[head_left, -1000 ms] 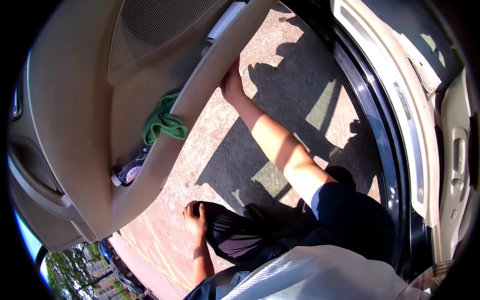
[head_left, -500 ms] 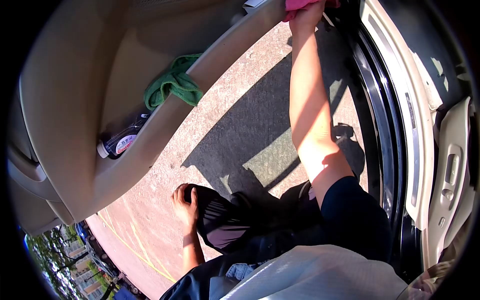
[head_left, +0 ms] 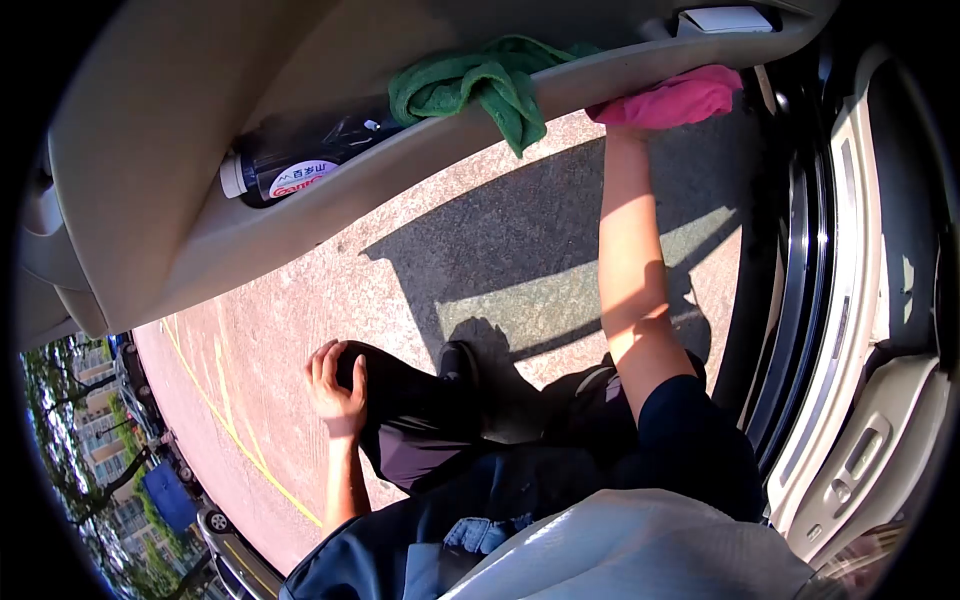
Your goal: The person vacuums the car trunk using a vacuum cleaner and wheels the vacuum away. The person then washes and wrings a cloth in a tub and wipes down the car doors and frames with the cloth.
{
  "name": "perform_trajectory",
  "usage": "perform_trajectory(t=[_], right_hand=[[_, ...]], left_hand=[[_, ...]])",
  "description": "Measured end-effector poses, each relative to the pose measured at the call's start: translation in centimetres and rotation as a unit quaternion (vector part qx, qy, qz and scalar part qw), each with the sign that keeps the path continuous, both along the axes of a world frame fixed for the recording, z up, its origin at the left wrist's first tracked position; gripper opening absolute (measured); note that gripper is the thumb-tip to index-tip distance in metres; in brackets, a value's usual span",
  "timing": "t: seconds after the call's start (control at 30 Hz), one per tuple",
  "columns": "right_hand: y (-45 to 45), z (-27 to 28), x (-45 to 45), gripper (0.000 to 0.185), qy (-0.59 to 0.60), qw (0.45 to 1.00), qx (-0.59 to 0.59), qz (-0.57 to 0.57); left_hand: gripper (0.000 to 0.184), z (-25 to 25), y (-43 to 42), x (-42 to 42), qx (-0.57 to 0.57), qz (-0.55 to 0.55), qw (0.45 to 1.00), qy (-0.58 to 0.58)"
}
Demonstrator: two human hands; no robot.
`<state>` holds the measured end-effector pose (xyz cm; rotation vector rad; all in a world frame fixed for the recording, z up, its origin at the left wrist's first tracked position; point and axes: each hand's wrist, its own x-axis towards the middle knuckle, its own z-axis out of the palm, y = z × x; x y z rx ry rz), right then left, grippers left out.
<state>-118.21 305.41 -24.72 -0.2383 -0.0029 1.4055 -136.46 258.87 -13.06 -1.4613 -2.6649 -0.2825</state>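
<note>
A bright pink cloth point(head_left: 685, 98) lies against the lower edge of the car door panel point(head_left: 400, 155). My right hand point(head_left: 626, 131) holds it from below, most of the fingers hidden by the fabric. To the left, a crumpled green cloth point(head_left: 490, 88) hangs over the rim of the door pocket. A dark bottle point(head_left: 310, 160) with a white cap and a red-and-white label rests in that pocket. My left hand point(head_left: 337, 388) is beside my bent knee, fingers apart and with nothing in them.
A white flat item point(head_left: 725, 19) sits in the pocket's far right end. The car's door sill point(head_left: 815, 330) runs down the right side, near a beige trim panel with a handle point(head_left: 850, 460). Parked cars point(head_left: 235, 560) and trees are at lower left.
The view has turned, bringing more of the door pocket into sight. My right hand and the pink cloth now appear lower in view. My left hand's fingers have lifted and spread.
</note>
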Motion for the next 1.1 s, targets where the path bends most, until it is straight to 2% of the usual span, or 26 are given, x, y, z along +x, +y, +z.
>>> perform_trajectory(t=[0.03, 0.1, 0.2, 0.23, 0.27, 0.37, 0.4, 0.43, 0.5, 0.57, 0.6, 0.63, 0.67, 0.73, 0.77, 0.83, 0.9, 0.93, 0.97, 1.1], right_hand=[[3.5, 1.3, 2.0, 0.049, 0.026, 0.999, 0.025, -0.001], [8.9, 1.2, 3.9, 0.049, -0.018, 0.998, 0.062, 0.013], [9.6, 1.1, 1.7, 0.048, -0.042, 0.996, 0.064, 0.052], [8.4, 0.9, 0.1, 0.048, -0.038, 0.995, 0.065, 0.064], [6.8, 0.6, -1.6, 0.048, -0.031, 0.994, 0.070, 0.078], [-0.3, -0.9, -8.5, 0.048, 0.007, 0.988, 0.087, 0.126], [-3.1, -1.5, -11.3, 0.048, 0.027, 0.983, 0.098, 0.151], [-6.3, -2.2, -13.8, 0.048, 0.045, 0.977, 0.104, 0.179], [-11.3, -1.6, -18.3, 0.049, 0.099, 0.960, 0.131, 0.225], [-17.9, -0.2, -21.5, 0.047, 0.148, 0.947, 0.131, 0.255], [-20.3, 0.4, -22.9, 0.046, 0.083, 0.959, 0.094, 0.253], [-22.8, 2.2, -24.0, 0.048, 0.127, 0.950, 0.043, 0.281], [-24.8, 1.4, -25.5, 0.054, 0.119, 0.935, 0.104, 0.319], [-27.0, 0.1, -26.4, 0.053, 0.112, 0.899, 0.174, 0.386], [-27.2, 0.8, -25.7, 0.054, 0.044, 0.918, 0.165, 0.357], [-24.9, 1.4, -22.4, 0.059, -0.068, 0.942, 0.166, 0.283], [-22.5, 3.2, -20.3, 0.077, -0.077, 0.955, 0.154, 0.241], [-21.8, 3.3, -20.6, 0.075, -0.060, 0.972, 0.098, 0.206], [-21.7, 3.9, -21.9, 0.063, -0.037, 0.958, 0.149, 0.243], [-28.5, 3.4, -30.8, 0.045, 0.017, 0.946, 0.104, 0.308]], left_hand=[[0.030, 1.3, -1.9, 0.2, 0.000, 0.029, 1.000, 0.002], [0.033, 4.1, -5.4, 1.0, -0.018, 0.095, 0.995, 0.018], [0.027, 6.3, -11.1, 0.3, 0.028, 0.225, 0.968, -0.104], [0.023, 5.2, -13.2, -0.6, 0.102, 0.264, 0.940, -0.191], [0.024, 5.1, -13.0, -0.6, 0.117, 0.300, 0.917, -0.235], [0.024, 0.9, -11.6, -2.4, 0.154, 0.255, 0.914, -0.275], [0.021, -1.1, -11.0, -3.3, 0.150, 0.189, 0.942, -0.234], [0.018, -2.8, -9.8, -4.2, 0.161, 0.176, 0.940, -0.243], [0.015, -4.5, -6.6, -6.4, 0.199, 0.087, 0.945, -0.245], [0.016, -4.7, -3.3, -7.8, 0.241, 0.054, 0.927, -0.282], [0.017, -5.0, -2.0, -8.5, 0.264, 0.032, 0.916, -0.302], [0.018, -5.8, -1.4, -9.6, 0.257, 0.034, 0.912, -0.318], [0.018, -6.8, -1.0, -10.5, 0.251, 0.038, 0.907, -0.336], [0.019, -8.3, -0.9, -11.8, 0.244, 0.046, 0.888, -0.387], [0.019, -9.3, -1.4, -12.1, 0.294, 0.039, 0.871, -0.392], [0.020, -8.9, -2.7, -12.8, 0.307, 0.057, 0.865, -0.394], [0.019, -6.6, -4.0, -13.2, 0.353, 0.068, 0.836, -0.414], [0.019, -5.3, -4.6, -13.5, 0.391, 0.054, 0.811, -0.431], [0.017, -4.2, -5.4, -13.8, 0.413, 0.044, 0.798, -0.437], [0.020, -4.7, -8.0, -16.7, 0.437, 0.066, 0.809, -0.388]])
